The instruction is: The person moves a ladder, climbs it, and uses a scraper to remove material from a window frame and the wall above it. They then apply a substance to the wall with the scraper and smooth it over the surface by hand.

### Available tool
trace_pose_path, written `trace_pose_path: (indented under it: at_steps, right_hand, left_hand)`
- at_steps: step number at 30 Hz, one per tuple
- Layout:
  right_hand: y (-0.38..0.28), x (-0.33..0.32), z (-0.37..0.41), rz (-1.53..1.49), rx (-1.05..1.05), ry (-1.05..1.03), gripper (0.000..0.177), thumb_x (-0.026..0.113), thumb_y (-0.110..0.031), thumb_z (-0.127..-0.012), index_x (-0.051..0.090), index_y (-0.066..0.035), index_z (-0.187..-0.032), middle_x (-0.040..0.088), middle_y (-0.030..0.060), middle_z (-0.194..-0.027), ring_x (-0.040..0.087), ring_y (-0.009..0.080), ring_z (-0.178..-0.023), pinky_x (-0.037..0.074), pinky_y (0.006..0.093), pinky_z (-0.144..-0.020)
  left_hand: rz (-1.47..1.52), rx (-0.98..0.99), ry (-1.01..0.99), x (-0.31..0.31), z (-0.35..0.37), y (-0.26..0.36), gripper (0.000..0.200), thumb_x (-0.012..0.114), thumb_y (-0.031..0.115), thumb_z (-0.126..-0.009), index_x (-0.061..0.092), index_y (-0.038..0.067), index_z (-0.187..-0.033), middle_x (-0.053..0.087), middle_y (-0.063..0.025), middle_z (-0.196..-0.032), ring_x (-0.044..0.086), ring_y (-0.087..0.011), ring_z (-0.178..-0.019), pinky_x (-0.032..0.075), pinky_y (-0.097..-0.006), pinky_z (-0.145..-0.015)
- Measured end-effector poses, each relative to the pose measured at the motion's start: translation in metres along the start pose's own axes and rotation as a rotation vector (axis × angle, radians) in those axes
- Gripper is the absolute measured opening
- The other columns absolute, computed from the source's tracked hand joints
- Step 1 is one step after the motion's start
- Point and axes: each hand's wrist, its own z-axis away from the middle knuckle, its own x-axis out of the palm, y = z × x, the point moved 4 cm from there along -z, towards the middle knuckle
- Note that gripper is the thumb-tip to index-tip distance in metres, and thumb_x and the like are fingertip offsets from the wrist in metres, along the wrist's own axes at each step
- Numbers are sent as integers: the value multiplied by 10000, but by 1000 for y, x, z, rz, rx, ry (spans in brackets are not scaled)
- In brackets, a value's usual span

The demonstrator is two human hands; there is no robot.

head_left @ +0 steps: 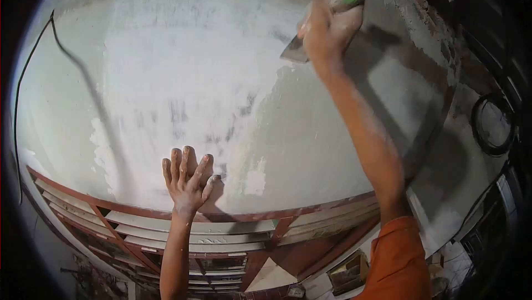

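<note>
My right hand (331, 37) is wrapped round the green and grey handle of a putty knife (295, 52), its blade pointing down and left at the wall. The blade's edge lies close by the border of a white putty patch (177, 62) on the pale green wall (310, 128). Lower down, my left hand (187, 181) rests with fingers spread flat against the wall, near the bottom of the white patch. Dark smudges show through the putty above that hand.
Below the wall runs a red-brown frame with louvred slats (199, 239). A black cable (23, 73) hangs at the left. Coiled black cable (492, 124) hangs at the right, beside rough broken plaster (424, 17). A wooden box (348, 272) sits lower right.
</note>
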Motion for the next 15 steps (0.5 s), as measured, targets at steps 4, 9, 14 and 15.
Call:
trace_pose_path:
  at_steps: [4, 9, 14, 15]
  right_hand:
    - [11, -5, 1, 163, -219, 86, 218, 618, -121, -928, 419, -35, -902, 502, 31, -607, 469, 129, -384, 435, 279, -376]
    - [-12, 0, 17, -137, 257, -16, 277, 637, -90, -917, 376, -5, -950, 487, 38, -571, 446, 111, -369, 416, 277, -365]
    - [10, -7, 27, 77, -9, 53, 298, 649, -100, -914, 363, -25, -942, 473, 29, -585, 455, 102, -418, 413, 280, -369]
    - [15, -7, 27, 74, -5, 42, 298, 649, -100, -914, 363, -25, -942, 473, 29, -585, 455, 102, -418, 413, 280, -369]
  left_hand:
    - [1, -8, 9, 0, 0, 1, 544, 617, 446, -875, 538, 276, -1385, 354, -158, -1528, 274, -419, -1424, 161, -578, -1167]
    - [-12, -16, 2, -2, 0, 1, 546, 607, 468, -877, 534, 287, -1388, 356, -163, -1524, 276, -424, -1423, 165, -581, -1165]
    - [16, -22, -1, 0, 1, 0, 556, 617, 462, -874, 527, 284, -1393, 354, -165, -1525, 278, -430, -1420, 159, -594, -1159]
    - [18, -34, -4, 1, 3, 2, 556, 617, 462, -874, 527, 284, -1393, 354, -165, -1525, 278, -430, -1420, 159, -594, -1159]
